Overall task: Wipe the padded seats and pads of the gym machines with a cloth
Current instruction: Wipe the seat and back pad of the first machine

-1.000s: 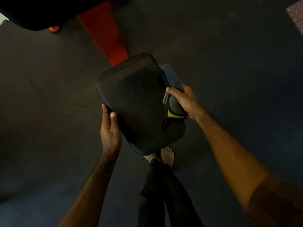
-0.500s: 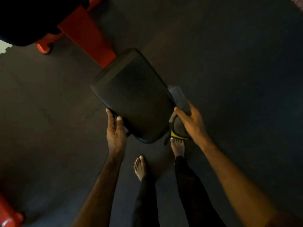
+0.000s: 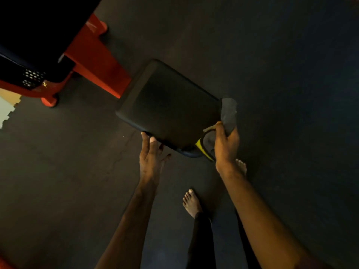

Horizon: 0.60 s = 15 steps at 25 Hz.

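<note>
Over the dark floor (image 3: 272, 74), head view: a black seat pad (image 3: 171, 107) is sitting on a red frame (image 3: 97, 61). The right hand (image 3: 226, 144) is gripping a grey cloth (image 3: 229, 111) against the pad's right edge, while the left hand (image 3: 152, 154) is touching the near edge, fingers straight.

Dim, soft-focus picture; wide-angle bending at edges.
</note>
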Tool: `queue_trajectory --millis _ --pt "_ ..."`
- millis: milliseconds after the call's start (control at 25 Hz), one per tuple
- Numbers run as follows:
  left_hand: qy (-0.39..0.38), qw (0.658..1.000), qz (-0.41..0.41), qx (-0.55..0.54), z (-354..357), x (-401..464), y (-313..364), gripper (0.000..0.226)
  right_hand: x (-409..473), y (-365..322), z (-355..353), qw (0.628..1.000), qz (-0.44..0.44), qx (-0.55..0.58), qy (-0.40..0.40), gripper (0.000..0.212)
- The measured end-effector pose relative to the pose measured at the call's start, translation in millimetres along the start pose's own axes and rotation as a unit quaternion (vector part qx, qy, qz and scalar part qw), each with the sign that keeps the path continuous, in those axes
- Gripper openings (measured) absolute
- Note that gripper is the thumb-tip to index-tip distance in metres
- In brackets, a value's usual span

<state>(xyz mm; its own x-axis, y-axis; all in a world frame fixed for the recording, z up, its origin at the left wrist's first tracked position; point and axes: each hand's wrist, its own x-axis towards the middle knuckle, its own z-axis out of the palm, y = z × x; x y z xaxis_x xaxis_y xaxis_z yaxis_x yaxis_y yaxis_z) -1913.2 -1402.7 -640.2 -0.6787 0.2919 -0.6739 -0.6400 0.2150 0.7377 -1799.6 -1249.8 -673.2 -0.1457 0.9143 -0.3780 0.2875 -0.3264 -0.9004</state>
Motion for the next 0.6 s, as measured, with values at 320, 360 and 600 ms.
queue_trajectory --millis 320,360,600 --pt "-0.036 0.994 0.021 0.097 -22 -9 14 0.048 -61 36 11 0.998 0.03 -0.016 0.052 0.073" --pt "-0.042 0.991 0.031 0.12 -27 -10 21 0.043 -55 30 15 0.997 0.043 -0.018 0.065 0.073" --pt "-0.053 0.979 0.106 0.167 -30 -56 108 0.05 -117 -6 -2 0.986 0.153 0.055 0.042 0.085"
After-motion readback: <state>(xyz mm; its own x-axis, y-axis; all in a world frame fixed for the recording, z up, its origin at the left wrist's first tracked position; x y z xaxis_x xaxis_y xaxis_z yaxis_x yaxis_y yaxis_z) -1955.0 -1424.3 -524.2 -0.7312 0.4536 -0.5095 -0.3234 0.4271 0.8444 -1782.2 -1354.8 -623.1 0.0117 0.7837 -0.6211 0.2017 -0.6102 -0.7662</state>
